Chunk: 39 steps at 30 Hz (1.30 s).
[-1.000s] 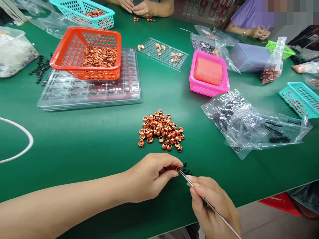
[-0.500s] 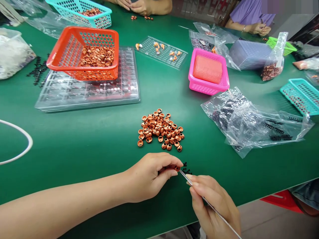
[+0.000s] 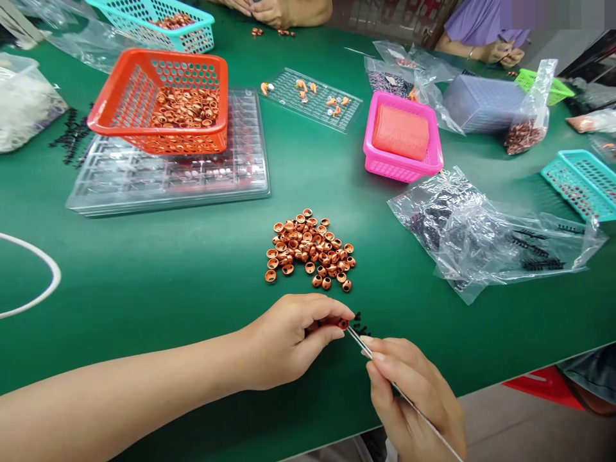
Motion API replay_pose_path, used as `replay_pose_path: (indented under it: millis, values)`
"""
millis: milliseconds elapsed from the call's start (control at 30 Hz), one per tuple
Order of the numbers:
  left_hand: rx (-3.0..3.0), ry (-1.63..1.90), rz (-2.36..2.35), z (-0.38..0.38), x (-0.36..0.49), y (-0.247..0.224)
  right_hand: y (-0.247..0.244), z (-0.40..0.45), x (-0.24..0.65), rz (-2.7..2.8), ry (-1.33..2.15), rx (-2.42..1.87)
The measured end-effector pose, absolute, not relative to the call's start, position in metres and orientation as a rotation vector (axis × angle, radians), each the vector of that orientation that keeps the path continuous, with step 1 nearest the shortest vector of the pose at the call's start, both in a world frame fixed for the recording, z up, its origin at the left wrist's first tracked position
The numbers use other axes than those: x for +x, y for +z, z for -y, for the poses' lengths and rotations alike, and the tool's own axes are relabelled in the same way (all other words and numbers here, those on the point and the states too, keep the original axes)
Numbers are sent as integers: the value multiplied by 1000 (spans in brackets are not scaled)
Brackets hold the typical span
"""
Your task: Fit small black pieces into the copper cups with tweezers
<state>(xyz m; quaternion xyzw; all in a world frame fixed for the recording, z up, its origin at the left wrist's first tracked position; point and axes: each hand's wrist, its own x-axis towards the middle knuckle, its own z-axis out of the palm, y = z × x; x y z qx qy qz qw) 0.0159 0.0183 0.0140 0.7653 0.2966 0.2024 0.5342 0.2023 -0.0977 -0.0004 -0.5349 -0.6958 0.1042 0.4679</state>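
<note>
Between its thumb and fingertips, my left hand point(image 3: 298, 340) pinches a small copper-coloured cup point(image 3: 342, 324). My right hand point(image 3: 414, 391) grips metal tweezers point(image 3: 357, 340) like a pen, their tips at the cup held on the left. Several small black pieces point(image 3: 360, 328) lie on the green table just behind the tweezer tips, partly hidden by my hands. Beyond my left hand, a loose pile of copper-coloured cups point(image 3: 308, 247) rests on the table.
A red basket point(image 3: 158, 146) of copper cups stands on stacked clear trays point(image 3: 178, 196) at left. A pink basket point(image 3: 402, 168) holds a red roll. Plastic bags point(image 3: 471, 231) with black pieces lie at right. Hands of two other people point(image 3: 272, 13) show across the table point(image 3: 168, 276).
The tweezer prongs look slightly farther apart near the cup. Both my hands have stayed nearly in place, and the view has shifted very slightly.
</note>
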Motion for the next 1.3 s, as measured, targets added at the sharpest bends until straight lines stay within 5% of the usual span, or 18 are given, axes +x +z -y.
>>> replay_pose_path:
  millis: [1300]
  values:
    - [1866,410,-702,-19,14,13,0,98,206,1682,431,-1350]
